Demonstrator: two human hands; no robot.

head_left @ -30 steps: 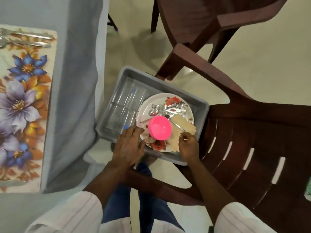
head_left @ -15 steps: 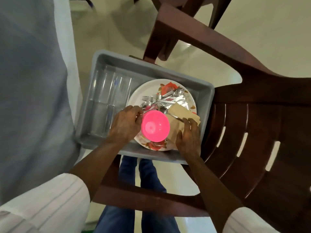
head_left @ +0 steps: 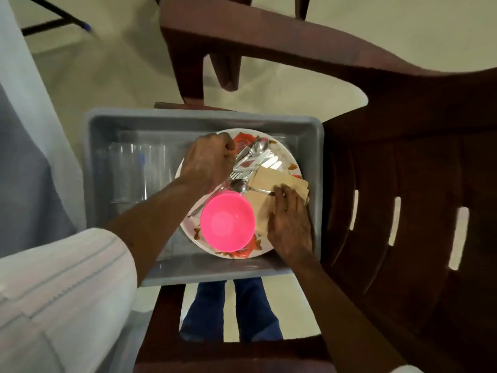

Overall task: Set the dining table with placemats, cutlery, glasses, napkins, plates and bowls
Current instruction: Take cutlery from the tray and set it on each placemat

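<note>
1. We log a grey tub resting on a brown plastic chair. Clear glasses lie in its left half and a floral plate in its right.
2. The plate carries steel cutlery, a pink bowl and brown napkins.
3. The left hand curls round the cutlery handles. The right hand lies flat, pressing the napkins.
4. We judge the cutlery stiff and slick, so bunch it by the handles. The napkins are limp, so pinch a folded edge.
</note>
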